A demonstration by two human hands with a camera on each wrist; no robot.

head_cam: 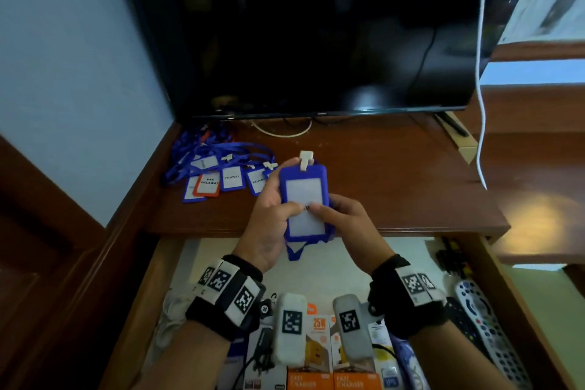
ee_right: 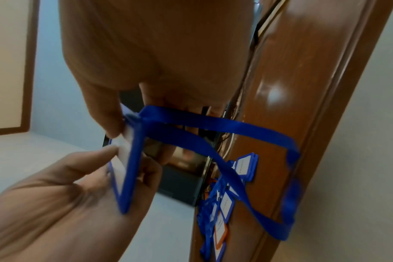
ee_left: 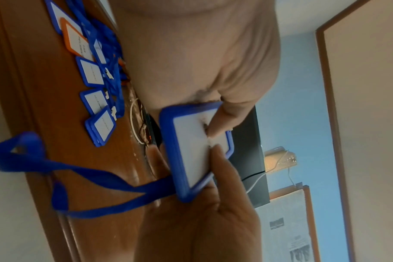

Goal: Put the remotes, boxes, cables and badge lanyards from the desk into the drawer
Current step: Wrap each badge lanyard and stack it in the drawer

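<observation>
Both hands hold one blue badge holder [head_cam: 303,199] upright over the desk's front edge, above the open drawer [head_cam: 148,279]. My left hand [head_cam: 272,203] grips its left side and my right hand [head_cam: 337,214] its right, both thumbs pressing the white card. The left wrist view shows the badge holder [ee_left: 198,147] between the thumbs, its blue lanyard strap [ee_left: 90,173] trailing loose. In the right wrist view the strap [ee_right: 236,127] loops down past the desk edge. A pile of badge lanyards [head_cam: 221,174] lies on the desk [head_cam: 395,184] at the back left.
The drawer holds remotes [head_cam: 487,323] on the right, orange charger boxes [head_cam: 319,380] and dark cables near me. A dark TV [head_cam: 316,41] stands at the back of the desk. A white cable [head_cam: 481,104] hangs at the right.
</observation>
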